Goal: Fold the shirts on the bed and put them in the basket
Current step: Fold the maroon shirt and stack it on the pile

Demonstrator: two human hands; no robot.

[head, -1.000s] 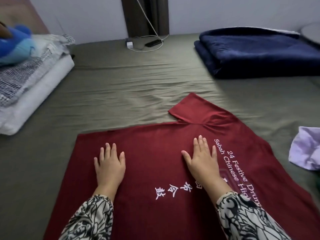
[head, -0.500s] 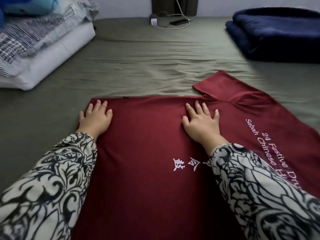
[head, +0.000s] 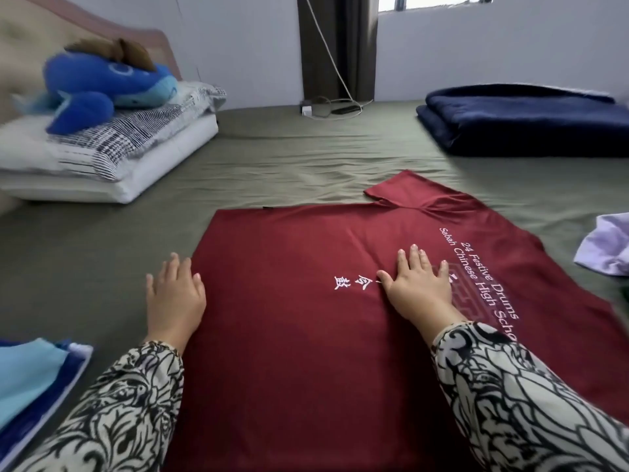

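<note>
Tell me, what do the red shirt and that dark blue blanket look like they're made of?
The red shirt looks like a thin knit jersey, perhaps cotton or polyester: matte, lying flat with soft creases near the sleeve, white printed lettering on top. The dark blue blanket looks like thick plush fleece: its folded edges are rounded and bulky, with a faint velvety sheen. The exact fibre can't be told by sight.

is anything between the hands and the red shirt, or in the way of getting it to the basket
Nothing visible lies between them. The right hand rests flat on the red shirt, and the left hand lies at its left edge, partly on the bed sheet. No basket is in view, so the way there cannot be judged.
</note>
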